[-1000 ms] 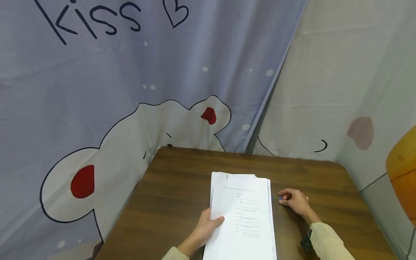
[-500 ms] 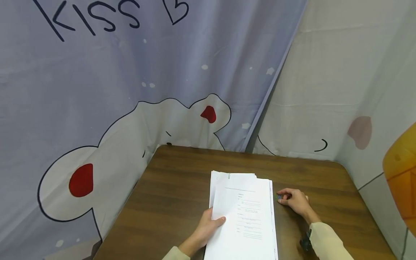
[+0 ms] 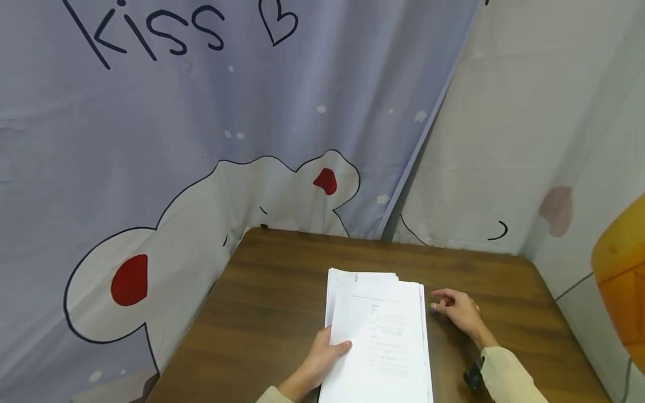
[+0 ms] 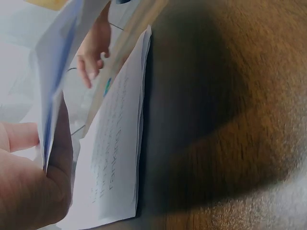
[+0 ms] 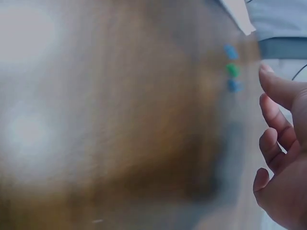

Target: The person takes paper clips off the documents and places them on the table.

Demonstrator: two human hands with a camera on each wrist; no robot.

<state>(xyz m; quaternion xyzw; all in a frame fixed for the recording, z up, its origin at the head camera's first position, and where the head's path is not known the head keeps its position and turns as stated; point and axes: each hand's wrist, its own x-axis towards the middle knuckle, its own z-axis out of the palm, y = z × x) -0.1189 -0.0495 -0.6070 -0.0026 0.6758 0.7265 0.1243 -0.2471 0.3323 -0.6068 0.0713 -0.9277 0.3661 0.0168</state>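
My left hand point(image 3: 322, 358) grips the left edge of a sheaf of printed paper point(image 3: 375, 347), thumb on top and fingers underneath. In the left wrist view the sheaf point(image 4: 55, 62) is raised at an angle over more printed sheets point(image 4: 112, 153) lying on the table. A paper clip point(image 3: 356, 277) shows at the top of the pile. To the right of the papers my right hand point(image 3: 458, 313) hovers low with loosely bent fingers and nothing between them. Beside its thumb, in the right wrist view, lie small blurred pieces, blue point(image 5: 231, 51), green point(image 5: 232, 70) and blue point(image 5: 234, 86).
The brown wooden table point(image 3: 267, 308) reaches back to a printed curtain point(image 3: 201, 123). A pale cloth wall point(image 3: 504, 140) stands at the right, with an orange and yellow shape point(image 3: 625, 268) at its edge. A dark band point(image 3: 473, 375) circles the right wrist.
The left hand and its sheaf have shifted slightly right, baring more of the sheets beneath. The right thumb and forefinger have parted a little near the small pieces. The head view has tilted slightly.
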